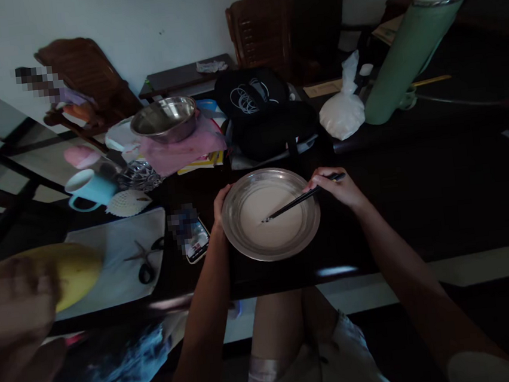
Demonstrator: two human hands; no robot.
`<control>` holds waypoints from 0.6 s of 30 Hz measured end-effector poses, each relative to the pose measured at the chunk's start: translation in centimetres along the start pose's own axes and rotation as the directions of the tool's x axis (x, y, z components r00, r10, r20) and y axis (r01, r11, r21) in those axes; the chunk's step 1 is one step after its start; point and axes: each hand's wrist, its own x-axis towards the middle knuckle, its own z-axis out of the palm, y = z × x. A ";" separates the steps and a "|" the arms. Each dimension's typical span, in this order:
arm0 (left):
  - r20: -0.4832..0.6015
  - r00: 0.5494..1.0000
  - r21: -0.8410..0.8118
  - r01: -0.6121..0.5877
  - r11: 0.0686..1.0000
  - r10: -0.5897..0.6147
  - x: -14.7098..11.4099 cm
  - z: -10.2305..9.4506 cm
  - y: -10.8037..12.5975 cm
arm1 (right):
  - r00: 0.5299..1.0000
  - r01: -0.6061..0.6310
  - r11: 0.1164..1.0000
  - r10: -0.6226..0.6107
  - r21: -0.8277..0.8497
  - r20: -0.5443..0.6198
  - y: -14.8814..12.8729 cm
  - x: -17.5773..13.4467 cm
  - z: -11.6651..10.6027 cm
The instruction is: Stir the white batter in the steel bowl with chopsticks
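A wide steel bowl (234, 236) stands on the dark table in front of me, holding pale, milky batter (267, 229). My left hand (223, 205) grips its left rim, the thumb side showing and the other fingers hidden behind the wall. With fingers wrapped round them, my right hand (337, 188) holds a pair of dark chopsticks (294, 202) over the bowl's right side. Their tips dip into the middle of the batter. Close to my left forearm lies a lit phone (196, 244).
At left, another person's hand (15, 295) rests on a large yellow fruit (80, 274) over a white board (123, 284) with scissors (146, 272). Behind are a blue mug (90, 189), an empty steel basin (165, 127), a black bag (270, 126), a bag of white powder (342, 113) and a green thermos (413, 61).
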 end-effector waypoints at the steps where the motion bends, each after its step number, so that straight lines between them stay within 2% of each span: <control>1: -0.004 1.000 0.013 -0.002 1.000 0.002 0.0 0.0 0.0 | 1.000 0.002 1.000 -0.002 -0.001 -0.008 0.0 0.0 0.0; 6: -0.013 1.000 -0.002 0.012 1.000 -0.012 -0.1 0.2 0.1 | 0.995 0.002 1.000 -0.002 0.005 -0.104 0.2 0.0 -0.4; 11: 0.018 0.979 0.007 0.205 0.979 -0.205 0.0 -0.2 1.0 | 1.000 -0.006 1.000 0.006 -0.012 -0.026 -0.2 0.0 -0.1; 13: -0.003 0.966 0.040 0.258 0.965 -0.258 0.0 -0.6 1.4 | 0.999 -0.004 1.000 0.004 -0.014 -0.037 -0.2 0.0 -0.1; 15: -0.034 0.968 0.075 0.252 0.965 -0.250 -0.4 -1.0 1.7 | 0.997 -0.006 1.000 0.005 -0.006 -0.083 -0.2 0.1 -0.2; 18: -0.104 0.988 0.182 0.130 0.975 -0.112 -2.1 -1.9 2.1 | 0.995 -0.008 1.000 0.010 0.014 -0.102 -0.1 0.1 -0.4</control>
